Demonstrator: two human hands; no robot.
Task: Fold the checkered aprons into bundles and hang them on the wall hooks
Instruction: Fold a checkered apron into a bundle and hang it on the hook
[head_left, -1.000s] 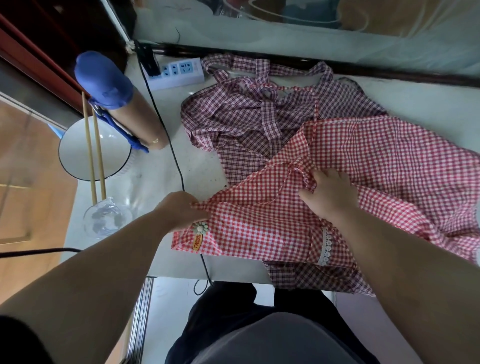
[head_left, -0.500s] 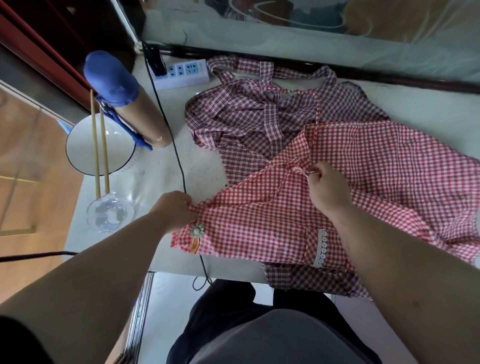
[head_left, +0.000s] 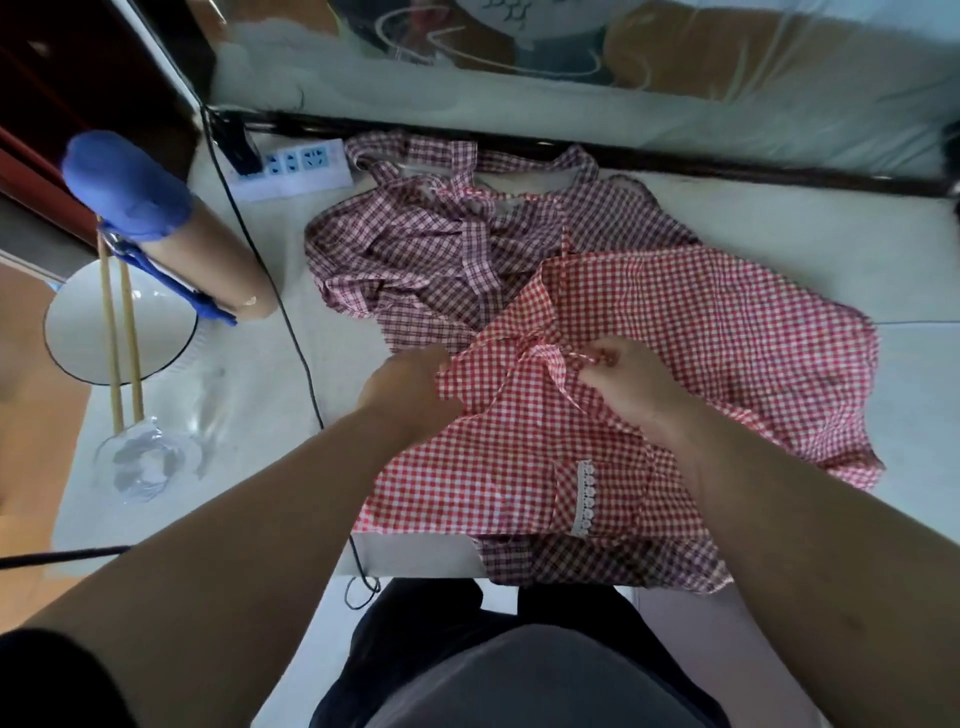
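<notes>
Bright red-and-white checkered cloth apron (head_left: 701, 338) is spread on the white tabletop (head_left: 779, 223), partly over a darker maroon checkered apron (head_left: 441, 249). Its left edge is gripped by the left hand (head_left: 405, 387), its thin tie (head_left: 574, 357) pinched by the right hand (head_left: 628, 387). If the tie gets tugged too hard, the fold could be skewed and the maroon one probably dragged along too.

I see bare table (head_left: 810, 244) past the red apron (head_left: 701, 332). Left, a bowl (head_left: 161, 338), glass (head_left: 140, 462) and cord (head_left: 291, 332) block the way.
</notes>
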